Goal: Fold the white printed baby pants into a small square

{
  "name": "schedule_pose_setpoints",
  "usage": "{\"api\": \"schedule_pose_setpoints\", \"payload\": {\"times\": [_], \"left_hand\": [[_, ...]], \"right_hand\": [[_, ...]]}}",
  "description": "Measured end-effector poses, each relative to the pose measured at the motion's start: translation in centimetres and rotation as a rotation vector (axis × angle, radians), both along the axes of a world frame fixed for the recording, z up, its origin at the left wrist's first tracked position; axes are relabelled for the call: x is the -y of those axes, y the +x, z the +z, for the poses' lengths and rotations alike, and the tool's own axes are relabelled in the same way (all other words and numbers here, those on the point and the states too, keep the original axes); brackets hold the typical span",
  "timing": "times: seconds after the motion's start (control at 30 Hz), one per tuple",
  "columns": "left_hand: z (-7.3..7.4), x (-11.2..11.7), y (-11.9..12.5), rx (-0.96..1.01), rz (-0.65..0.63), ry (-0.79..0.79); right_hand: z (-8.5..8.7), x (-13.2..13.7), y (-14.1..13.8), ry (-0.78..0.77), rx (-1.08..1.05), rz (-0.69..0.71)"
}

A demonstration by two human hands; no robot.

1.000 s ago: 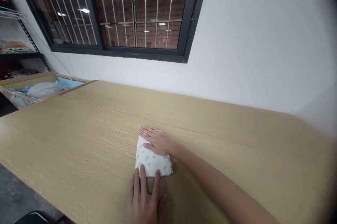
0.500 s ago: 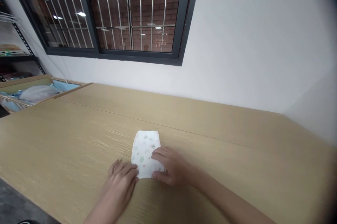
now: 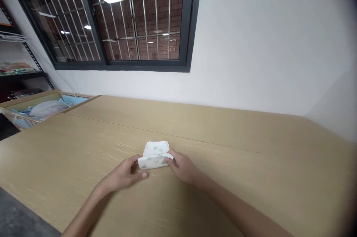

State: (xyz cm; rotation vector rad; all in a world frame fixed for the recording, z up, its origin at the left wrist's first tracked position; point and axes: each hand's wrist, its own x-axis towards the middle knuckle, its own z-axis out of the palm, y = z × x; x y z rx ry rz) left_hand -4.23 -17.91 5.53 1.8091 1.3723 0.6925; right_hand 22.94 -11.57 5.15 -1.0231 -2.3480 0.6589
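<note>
A small white cloth (image 3: 152,161) with a green and grey print lies on the table in front of me. Its near part is folded up and over toward the far part, which still shows flat behind the fold. My right hand (image 3: 182,166) pinches the right end of the fold between thumb and fingers. At the left end, my left hand (image 3: 126,172) has its fingertips against the cloth's edge, partly behind it. The left thumb is spread away, low over the table just in front of the cloth.
The wide tan table (image 3: 223,144) has a seam running across it. At the far left stands a wooden-edged bin (image 3: 68,109) holding blue and whitish fabric. Shelving (image 3: 22,75) with stacked items rises behind it. A white wall (image 3: 251,44) and a barred window (image 3: 145,68) border the back.
The cloth's near edge has been lifted and folded away from me, so it looks shorter. My left hand has opened its thumb outward; my right hand has closed on the fold. The view tilted slightly up.
</note>
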Motion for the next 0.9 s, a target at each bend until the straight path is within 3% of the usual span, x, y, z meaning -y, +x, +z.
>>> {"api": "schedule_pose_setpoints", "payload": {"times": [0.17,0.4,0.57,0.73,0.8,0.9], "left_hand": [[-0.9,-3.4,-0.1,-0.114,0.128,0.048],[-0.8,-7.2,0.3,-0.377,0.206,0.102],[0.0,-7.8,1.4,-0.576,0.302,0.092],[0.3,-6.6,5.0,-0.616,0.476,0.311],[-0.6,-5.8,6.6,-0.593,0.416,0.388],[-2.8,-5.0,8.0,-0.604,0.202,0.435]], "right_hand": [[-0.3,-1.9,-1.5,-0.071,-0.104,-0.100],[-3.2,-5.5,-3.0,-0.058,-0.168,-0.295],[-3.9,-6.4,-3.2,-0.052,-0.196,-0.337],[-3.9,-6.2,-3.5,-0.025,-0.210,-0.376],[-4.0,-6.1,-3.5,-0.004,-0.229,-0.382],[-4.2,-6.2,-3.5,0.008,-0.263,-0.384]]}}
